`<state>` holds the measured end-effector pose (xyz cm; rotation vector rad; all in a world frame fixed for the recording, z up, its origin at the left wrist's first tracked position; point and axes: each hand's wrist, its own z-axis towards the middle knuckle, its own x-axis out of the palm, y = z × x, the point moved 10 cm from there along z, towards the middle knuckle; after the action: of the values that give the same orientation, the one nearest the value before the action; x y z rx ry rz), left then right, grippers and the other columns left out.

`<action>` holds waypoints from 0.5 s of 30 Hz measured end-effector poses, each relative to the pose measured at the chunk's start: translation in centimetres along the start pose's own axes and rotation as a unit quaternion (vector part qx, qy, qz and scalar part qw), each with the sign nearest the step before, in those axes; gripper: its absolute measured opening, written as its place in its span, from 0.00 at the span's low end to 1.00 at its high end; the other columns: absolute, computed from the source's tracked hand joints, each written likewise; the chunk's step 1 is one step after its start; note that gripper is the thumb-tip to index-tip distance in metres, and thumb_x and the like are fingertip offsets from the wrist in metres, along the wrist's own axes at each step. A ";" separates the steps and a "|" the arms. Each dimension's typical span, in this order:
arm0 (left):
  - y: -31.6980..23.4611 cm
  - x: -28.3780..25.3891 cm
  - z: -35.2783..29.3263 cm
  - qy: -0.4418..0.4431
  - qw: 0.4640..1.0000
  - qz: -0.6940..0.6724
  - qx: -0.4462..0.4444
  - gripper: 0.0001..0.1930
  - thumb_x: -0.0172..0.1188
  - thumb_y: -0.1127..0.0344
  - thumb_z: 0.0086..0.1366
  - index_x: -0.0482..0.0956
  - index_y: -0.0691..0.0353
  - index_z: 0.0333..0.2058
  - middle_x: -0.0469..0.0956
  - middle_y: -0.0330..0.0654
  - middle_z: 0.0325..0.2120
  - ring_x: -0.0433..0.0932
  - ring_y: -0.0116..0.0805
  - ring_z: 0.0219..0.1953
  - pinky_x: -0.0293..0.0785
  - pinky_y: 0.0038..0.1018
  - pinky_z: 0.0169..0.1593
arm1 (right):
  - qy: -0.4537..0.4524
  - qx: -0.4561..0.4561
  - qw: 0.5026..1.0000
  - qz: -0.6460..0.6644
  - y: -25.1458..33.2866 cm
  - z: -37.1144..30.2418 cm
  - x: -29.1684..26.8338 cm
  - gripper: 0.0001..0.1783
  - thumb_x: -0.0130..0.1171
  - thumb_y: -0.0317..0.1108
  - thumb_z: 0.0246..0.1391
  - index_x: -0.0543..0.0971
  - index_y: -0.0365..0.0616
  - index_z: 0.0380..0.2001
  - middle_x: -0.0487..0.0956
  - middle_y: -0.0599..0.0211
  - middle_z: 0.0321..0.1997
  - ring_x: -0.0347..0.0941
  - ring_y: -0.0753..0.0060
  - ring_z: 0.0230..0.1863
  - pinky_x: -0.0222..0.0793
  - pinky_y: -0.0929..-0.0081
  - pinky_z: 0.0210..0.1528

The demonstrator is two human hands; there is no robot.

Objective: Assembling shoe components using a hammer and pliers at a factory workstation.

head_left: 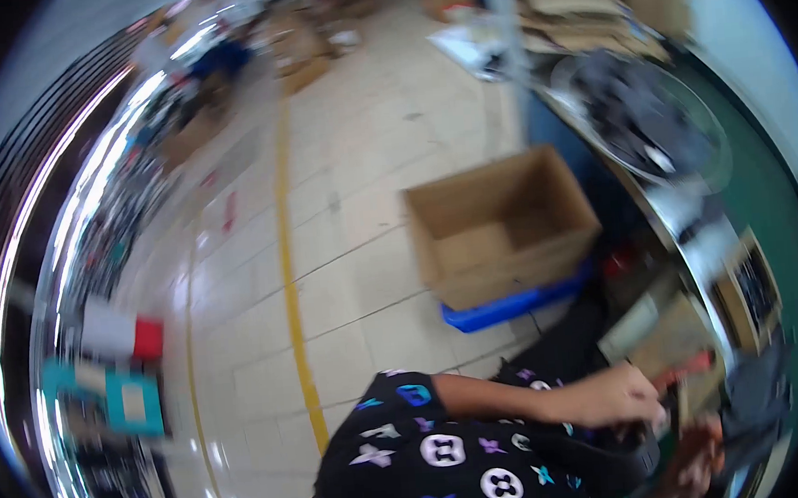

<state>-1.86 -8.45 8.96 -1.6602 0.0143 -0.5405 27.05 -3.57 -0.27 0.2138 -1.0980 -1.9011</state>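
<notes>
My left hand (620, 396) is closed, its bent forearm reaching rightward from a black patterned sleeve. A red, narrow handle-like thing (685, 370) shows just beyond its fingers; whether I grip it is unclear. My right hand (696, 461), blurred at the lower right, has its fingers curled close to the left hand. Below and between the hands lies a dark, curved piece (618, 463), smooth and band-like. What either hand holds is hidden by the fingers and the blur. Dark grey cloth-like pieces (759, 400) hang or lie beside the right hand.
An open cardboard box (503, 274) sits on a blue base (519, 305) ahead. To the right runs a workbench with a round clear tub (715, 130) of dark grey pieces and a small box (749, 289). Crowded shelves (95, 270) line the left; yellow lines (287, 229) mark the tiled floor.
</notes>
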 end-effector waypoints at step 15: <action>2.7 1.0 2.7 0.099 0.987 0.000 -0.130 0.16 0.49 0.60 0.71 0.77 0.69 0.38 0.81 0.42 0.31 0.78 0.28 0.34 0.71 0.24 0.42 | 0.146 0.351 0.807 -0.452 7.1 13.9 12.5 0.10 0.56 0.33 0.40 0.78 0.38 0.25 0.67 0.44 0.67 0.66 0.44 0.64 0.55 0.54 0.67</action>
<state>0.80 -6.71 6.64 -1.8529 0.2398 -0.7258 16.80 -6.16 16.72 1.6477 -1.5928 -1.9977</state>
